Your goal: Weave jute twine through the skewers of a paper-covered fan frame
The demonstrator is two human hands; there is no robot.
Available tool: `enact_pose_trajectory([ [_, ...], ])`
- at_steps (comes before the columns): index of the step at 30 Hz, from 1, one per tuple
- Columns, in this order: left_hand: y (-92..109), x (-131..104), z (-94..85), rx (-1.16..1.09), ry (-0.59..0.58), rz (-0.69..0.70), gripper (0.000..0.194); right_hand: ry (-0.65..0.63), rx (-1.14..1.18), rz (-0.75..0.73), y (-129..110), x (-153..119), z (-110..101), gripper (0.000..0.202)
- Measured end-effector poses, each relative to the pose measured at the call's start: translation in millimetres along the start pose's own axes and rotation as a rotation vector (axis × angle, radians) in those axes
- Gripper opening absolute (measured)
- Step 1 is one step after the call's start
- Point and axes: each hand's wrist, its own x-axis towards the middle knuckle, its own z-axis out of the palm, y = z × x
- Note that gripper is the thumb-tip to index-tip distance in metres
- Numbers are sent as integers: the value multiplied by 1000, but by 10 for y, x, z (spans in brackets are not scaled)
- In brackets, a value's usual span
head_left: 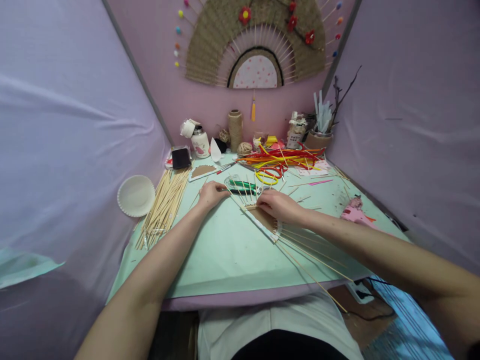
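A half-round cardboard piece with a white edge [262, 226] lies on the pale green table, with thin wooden sticks fanning out from it. My left hand [213, 194] is closed, its fingertips pinching the end of a stick at the fan's upper left. Over the upper part of the cardboard, my right hand [275, 204] has its fingers pressed together at the base of the sticks; what they pinch is too small to make out. Green-handled pliers [243, 186] lie behind the sticks, between my hands.
A pile of wooden sticks [165, 205] and a white bowl [136, 195] are at the left. Scissors [267, 176], red and yellow strips [285, 158], jars and twine [235, 131] line the back. A pink glue gun [356, 212] lies right. Long sticks overhang the front edge.
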Motion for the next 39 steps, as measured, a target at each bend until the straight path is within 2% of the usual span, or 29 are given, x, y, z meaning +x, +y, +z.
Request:
enact_pose_trajectory([
  [5, 22, 43, 49, -61, -9, 10, 24, -10, 3, 1, -17, -17, 12, 18],
  [16, -23, 45, 141, -69, 95, 103, 18, -52, -30, 36, -188, -92, 17, 18],
  [20, -138, 79, 57, -50, 105, 90, 19, -74, -51, 4, -254, -131, 37, 16],
  [27, -383, -3, -174, 40, 169, -68, 21, -88, -31, -31, -319, -138, 90, 13],
  [32, -370, -8, -247, 162, 242, -176, 20, -86, -44, -31, -362, -138, 57, 15],
  [36, -376, -23, -340, 211, 279, -269, 25, -37, -77, 5, -243, -135, -33, 18],
  [39, -258, -124, -396, 199, 428, -174, 34, 25, -51, 73, -80, -77, -84, 19],
])
